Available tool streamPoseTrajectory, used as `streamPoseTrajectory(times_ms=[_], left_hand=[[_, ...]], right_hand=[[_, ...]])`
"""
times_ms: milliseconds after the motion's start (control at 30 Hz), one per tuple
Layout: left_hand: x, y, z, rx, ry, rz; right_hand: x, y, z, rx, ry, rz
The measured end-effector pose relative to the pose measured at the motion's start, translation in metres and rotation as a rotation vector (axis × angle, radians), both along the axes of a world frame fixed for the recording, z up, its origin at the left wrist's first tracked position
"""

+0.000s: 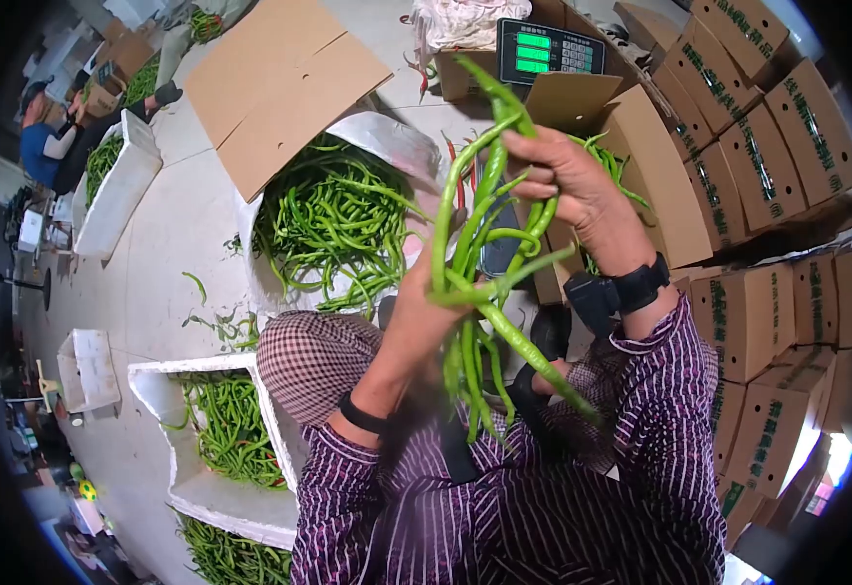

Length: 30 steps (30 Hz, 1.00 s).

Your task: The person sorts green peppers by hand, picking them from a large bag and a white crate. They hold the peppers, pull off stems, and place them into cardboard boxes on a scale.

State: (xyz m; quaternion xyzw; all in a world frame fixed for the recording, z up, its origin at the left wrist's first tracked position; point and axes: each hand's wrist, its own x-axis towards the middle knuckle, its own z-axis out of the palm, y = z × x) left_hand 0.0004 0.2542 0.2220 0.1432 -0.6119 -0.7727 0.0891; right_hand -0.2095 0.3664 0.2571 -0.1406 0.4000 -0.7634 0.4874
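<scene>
Head view: held a bundle of long green peppers (493, 168) before the chest (431, 517), pointed lengthwise away from it; clamped the right hand (570, 177) around its far part, fingers together, and the left hand (428, 297), fingertips hidden, around its middle; had right nearer the open carton (668, 185).

Stacked cartons (753, 185), a scale (551, 54) and foam boxes (207, 487) of peppers (231, 429) suggest a packing workshop.

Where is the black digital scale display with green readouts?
In the head view, the display sits near the top, right of centre, beyond the open brown cardboard box and right hand.
</scene>
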Motion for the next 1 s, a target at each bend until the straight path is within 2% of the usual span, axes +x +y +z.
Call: streamPoseTrajectory(times_ms=[33,67,133,167,233,400,600,833,900,1000], left_hand=[[0.002,-0.001,-0.004,0.037,-0.035,0.004],[0.003,-0.003,-0.008,0.074,-0.07,0.005],[0.002,-0.004,-0.014,0.135,-0.096,-0.01],[0.003,-0.003,-0.015,0.197,-0.078,-0.013],[0.003,-0.001,-0.012,0.346,-0.04,0.02],[0.002,0.0,-0.009,0.441,0.017,0.086],[-0.001,0.002,-0.009,0.401,0.022,0.089],[-0.002,0.003,-0.011,0.424,0.022,0.113],[-0.001,-0.003,-0.014,0.43,0.064,0.04],[-0.002,0.0,-0.009,0.382,0.013,0.124]], right_hand=[[0.0,0.005,0.008,0.002,-0.035,-0.107],[-0.007,0.011,0.005,0.006,-0.031,-0.114],[-0.022,0.024,0.0,-0.143,-0.13,-0.198],[-0.024,0.031,0.001,-0.096,-0.133,-0.244],[-0.029,0.038,-0.004,-0.116,-0.13,-0.251],[-0.031,0.054,-0.009,-0.096,-0.098,-0.333],[-0.024,0.066,0.006,0.021,0.064,-0.404],[-0.024,0.078,0.021,0.041,0.159,-0.352],[-0.028,0.082,0.03,0.204,0.327,-0.447],[-0.047,0.099,0.03,0.531,0.576,-0.459]])
